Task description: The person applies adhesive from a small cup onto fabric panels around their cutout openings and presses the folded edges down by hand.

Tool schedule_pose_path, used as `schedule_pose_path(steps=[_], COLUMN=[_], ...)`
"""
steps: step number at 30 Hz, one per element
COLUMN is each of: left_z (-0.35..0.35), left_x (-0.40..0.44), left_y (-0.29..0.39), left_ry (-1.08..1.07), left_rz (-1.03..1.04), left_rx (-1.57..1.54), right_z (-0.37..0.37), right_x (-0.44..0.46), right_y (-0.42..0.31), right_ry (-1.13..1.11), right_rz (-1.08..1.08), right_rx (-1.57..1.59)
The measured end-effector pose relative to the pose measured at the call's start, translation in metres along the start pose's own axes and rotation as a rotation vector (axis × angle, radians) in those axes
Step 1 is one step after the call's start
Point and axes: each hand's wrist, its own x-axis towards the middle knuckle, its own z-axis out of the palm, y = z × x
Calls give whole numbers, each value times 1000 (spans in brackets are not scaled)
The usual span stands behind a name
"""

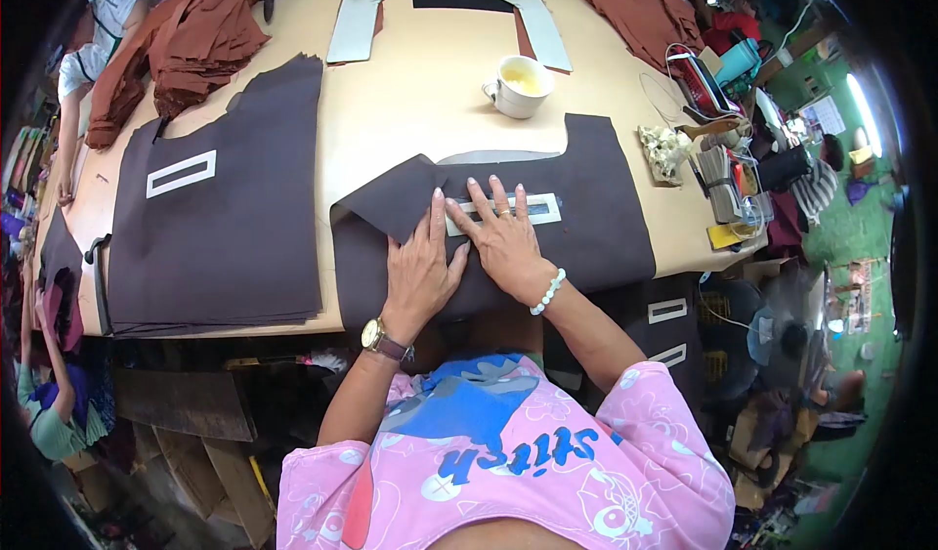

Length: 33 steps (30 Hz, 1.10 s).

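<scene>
My left hand (422, 272) lies with its fingers stretched out on a dark brown cut fabric piece (606, 189). The fingertips touch the edge of a folded-over corner (391, 193) of that fabric. Beside it, almost touching, my right hand (503, 242) rests flat with fingers spread over a white rectangular strip frame (547, 209). That frame has a long slot and lies on the dark fabric, its middle partly covered by my fingers. Neither hand grips anything that I can see.
A stack of dark fabric pieces (225, 247) with another white frame (181, 174) lies left, near dark scissors (100, 267). A white cup (525, 89) holds something yellowish. Another person's hands hold a pale pattern piece (354, 22). Rust fabric (210, 37) and clutter (723, 179) flank the table.
</scene>
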Motion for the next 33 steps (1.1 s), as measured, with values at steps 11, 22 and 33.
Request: schedule_pose_path(steps=[11,22,33], left_z=[-2,-3,-1], left_x=[0,-1,-2], left_y=[3,2,1], left_ry=[-7,-39,-68], left_rz=[-35,-63,-83], left_rx=[20,10,-1], right_z=[-53,-38,-112], right_x=[68,155,153], right_y=[148,166,218], right_ry=[202,-305,432], right_rz=[329,392,394], right_rx=[155,38,67])
